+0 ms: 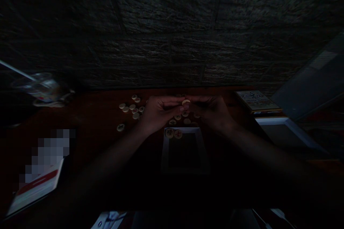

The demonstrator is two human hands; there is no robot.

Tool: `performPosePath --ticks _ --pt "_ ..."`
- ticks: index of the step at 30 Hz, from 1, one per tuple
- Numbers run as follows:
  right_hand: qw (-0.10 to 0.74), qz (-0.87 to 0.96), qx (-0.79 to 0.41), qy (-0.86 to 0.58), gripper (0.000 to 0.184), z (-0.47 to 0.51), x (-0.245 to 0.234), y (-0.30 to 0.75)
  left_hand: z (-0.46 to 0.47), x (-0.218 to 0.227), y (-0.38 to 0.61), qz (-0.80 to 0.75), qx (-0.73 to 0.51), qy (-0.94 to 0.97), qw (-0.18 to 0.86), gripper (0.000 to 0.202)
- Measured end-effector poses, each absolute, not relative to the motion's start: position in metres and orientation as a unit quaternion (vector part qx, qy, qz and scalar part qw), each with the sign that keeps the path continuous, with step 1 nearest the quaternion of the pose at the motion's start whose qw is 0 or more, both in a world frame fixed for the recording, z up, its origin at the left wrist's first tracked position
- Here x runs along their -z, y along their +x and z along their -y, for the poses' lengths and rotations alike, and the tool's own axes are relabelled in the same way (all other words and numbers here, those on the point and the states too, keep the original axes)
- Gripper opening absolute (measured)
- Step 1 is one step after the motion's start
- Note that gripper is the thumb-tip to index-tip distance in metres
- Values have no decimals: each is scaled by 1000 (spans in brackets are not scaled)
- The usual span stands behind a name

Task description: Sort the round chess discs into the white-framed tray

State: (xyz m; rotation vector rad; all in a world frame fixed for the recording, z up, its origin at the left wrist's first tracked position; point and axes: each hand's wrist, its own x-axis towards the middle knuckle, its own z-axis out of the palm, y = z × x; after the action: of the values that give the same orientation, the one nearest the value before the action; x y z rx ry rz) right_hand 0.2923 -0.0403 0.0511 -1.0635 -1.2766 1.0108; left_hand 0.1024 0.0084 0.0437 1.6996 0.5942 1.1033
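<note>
Two bare hands meet at centre frame above a dark reddish-brown wooden tabletop: the left hand at centre left, the right hand at centre right. Fingers narrowly closed, their fingertips coming together on one cream round disc. Held disc stands on its rim at the join, slightly nearer the right hand's fingers; being round, it has no long axis.

Item, directly below the hands: one white-bordered rectangular frame, dark inside. Two cream round counters sit at its upper edge, beside a third-like neighbour only in shape. Several more cream discs lie under and just beyond the hands.

Item, lower left: one white-and-red printed card, with a pixelated patch above it, contents unreadable. Item, left of the hands: a loose cluster of cream discs, plus one stray disc.

Far items: a clear glass vessel at upper left; a flat printed box and a white-edged tray at right; a grey pane at upper right. Closing the view, a dark rough stone wall.
</note>
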Motion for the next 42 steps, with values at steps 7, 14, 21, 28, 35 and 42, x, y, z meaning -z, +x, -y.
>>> performPosePath --ticks 7,14,21,28,35,42 --pt "555 565 -426 -437 43 38 -55 295 -8 -44 103 -277 -464 724 429 26" --pt "549 589 -422 -416 31 38 -56 297 -7 -44 105 -265 -479 704 452 22" --pt "544 581 -423 -433 30 40 -55 294 -6 -45 105 -280 -471 668 504 20" --pt "549 574 -423 -435 29 36 -51 295 -6 -47 105 -281 -457 651 538 28" --pt "560 582 -410 -423 36 36 -47 295 -4 -47 108 -284 -468 641 538 28" --pt "565 545 -438 -438 34 39 -52 291 -2 -44 108 -251 -454 684 513 26"
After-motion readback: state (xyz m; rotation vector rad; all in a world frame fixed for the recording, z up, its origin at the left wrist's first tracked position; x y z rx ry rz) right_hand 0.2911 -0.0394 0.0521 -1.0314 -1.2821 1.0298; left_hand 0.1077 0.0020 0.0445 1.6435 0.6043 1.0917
